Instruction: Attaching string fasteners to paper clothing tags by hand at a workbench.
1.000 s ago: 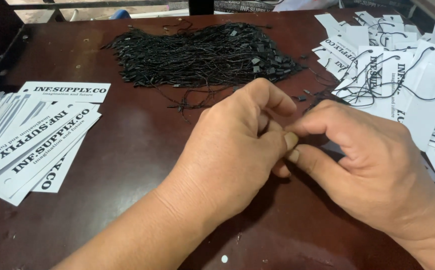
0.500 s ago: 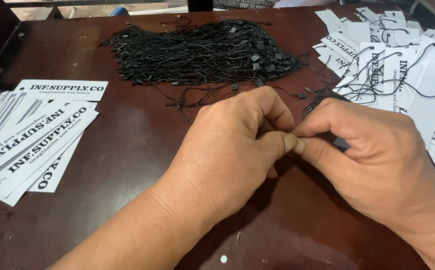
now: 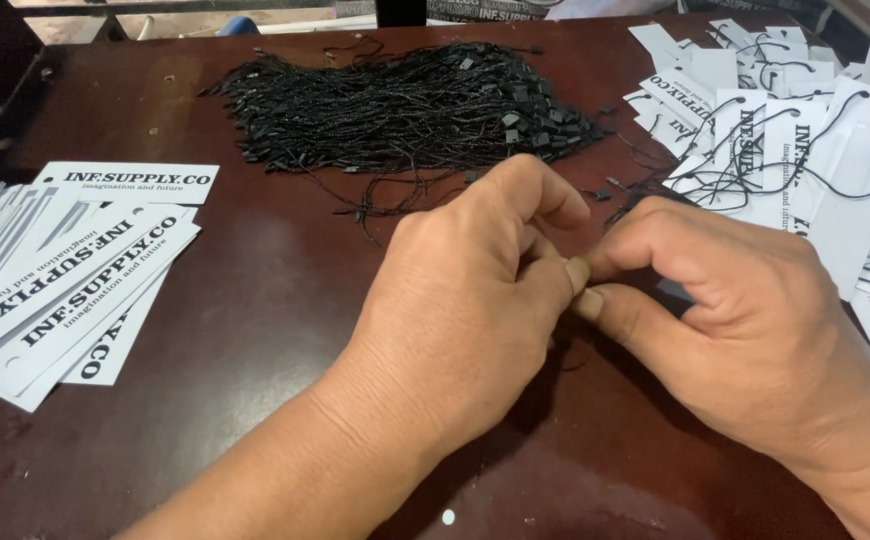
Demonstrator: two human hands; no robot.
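The dark wooden table (image 3: 255,330) carried a heap of black string fasteners (image 3: 405,105) at the far middle. Strung white tags (image 3: 805,150) lay piled at right; unstrung tags (image 3: 65,270) fanned at left, so much seemingly remained. The left hand (image 3: 455,320) and right hand (image 3: 745,330) met fingertip to fingertip, pinched together on something too small to tell, likely a fastener

Fanned white paper tags (image 3: 65,280) (printed side up) on dark brown table (image 3: 255,330)
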